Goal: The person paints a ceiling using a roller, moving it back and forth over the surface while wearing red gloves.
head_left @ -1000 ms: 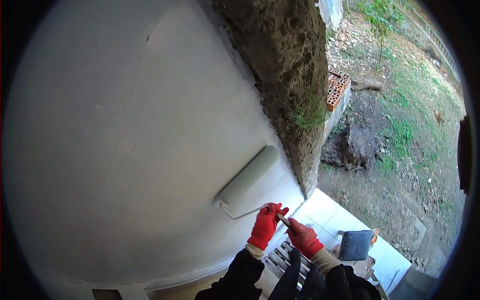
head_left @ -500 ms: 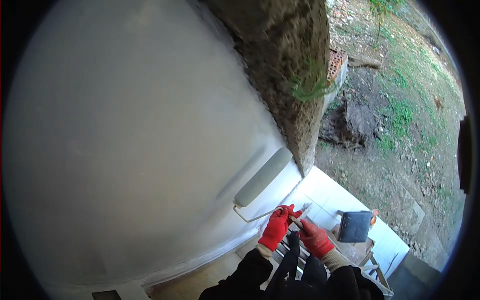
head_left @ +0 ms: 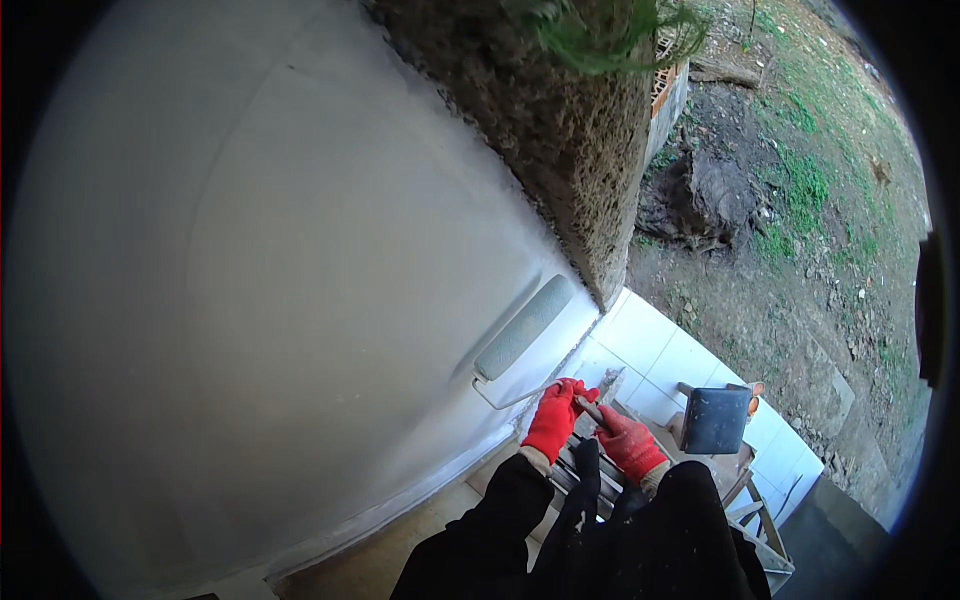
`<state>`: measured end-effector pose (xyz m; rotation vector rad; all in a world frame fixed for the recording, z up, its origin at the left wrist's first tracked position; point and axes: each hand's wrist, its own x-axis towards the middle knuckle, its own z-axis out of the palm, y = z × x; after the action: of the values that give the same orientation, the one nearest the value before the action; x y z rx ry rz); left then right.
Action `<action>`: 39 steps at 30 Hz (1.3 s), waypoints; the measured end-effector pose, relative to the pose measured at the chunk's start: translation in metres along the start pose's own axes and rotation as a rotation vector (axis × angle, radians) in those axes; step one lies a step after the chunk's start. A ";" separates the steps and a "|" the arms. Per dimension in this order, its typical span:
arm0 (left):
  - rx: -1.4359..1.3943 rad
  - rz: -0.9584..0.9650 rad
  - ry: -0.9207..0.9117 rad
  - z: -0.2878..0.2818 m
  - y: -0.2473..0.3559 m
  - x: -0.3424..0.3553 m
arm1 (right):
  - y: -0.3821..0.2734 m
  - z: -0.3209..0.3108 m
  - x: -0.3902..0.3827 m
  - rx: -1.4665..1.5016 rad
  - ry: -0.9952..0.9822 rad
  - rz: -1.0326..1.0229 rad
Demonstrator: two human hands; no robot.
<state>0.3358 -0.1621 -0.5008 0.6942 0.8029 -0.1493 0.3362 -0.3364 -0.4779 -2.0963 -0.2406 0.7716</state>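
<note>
A paint roller with a long grey-green sleeve (head_left: 525,327) and a bent wire frame (head_left: 492,400) is held at an angle beside the pale wall (head_left: 280,310). Its shadow falls on the wall just left of the sleeve; whether the sleeve touches the wall I cannot tell. My left hand (head_left: 552,420), in a red glove, is closed around the roller where the wire meets the handle. Lower on the handle (head_left: 592,412), my right hand (head_left: 630,445), also red-gloved, grips it. The handle's far end is hidden by the right glove.
A rough, earthy-brown wall edge (head_left: 560,130) borders the pale wall. White tiles (head_left: 640,335) lie below, with a dark square container (head_left: 715,420) above them. Under my hands stands a paint-spattered metal ladder or frame (head_left: 755,520). Beyond are a tree stump (head_left: 705,200) and grassy soil.
My view has shifted, so the ground and tiles sit higher in the picture. The roller sleeve has moved slightly up, and its shadow lies closer to it. Both hands keep their grip.
</note>
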 end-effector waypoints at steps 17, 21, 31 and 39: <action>-0.039 0.033 -0.028 -0.010 0.001 0.041 | 0.025 0.005 0.046 -0.091 0.042 -0.225; -0.057 0.087 -0.057 -0.007 0.005 0.038 | 0.010 -0.005 0.043 -0.086 0.041 -0.229; -0.036 0.196 -0.281 0.040 0.051 -0.002 | -0.032 -0.037 0.033 -0.091 0.159 -0.391; 0.044 0.336 -0.411 0.096 0.114 -0.070 | -0.106 -0.074 0.009 -0.106 0.301 -0.553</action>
<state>0.3879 -0.1433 -0.3459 0.7970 0.2837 -0.0025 0.3990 -0.3174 -0.3667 -2.0646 -0.6696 0.1151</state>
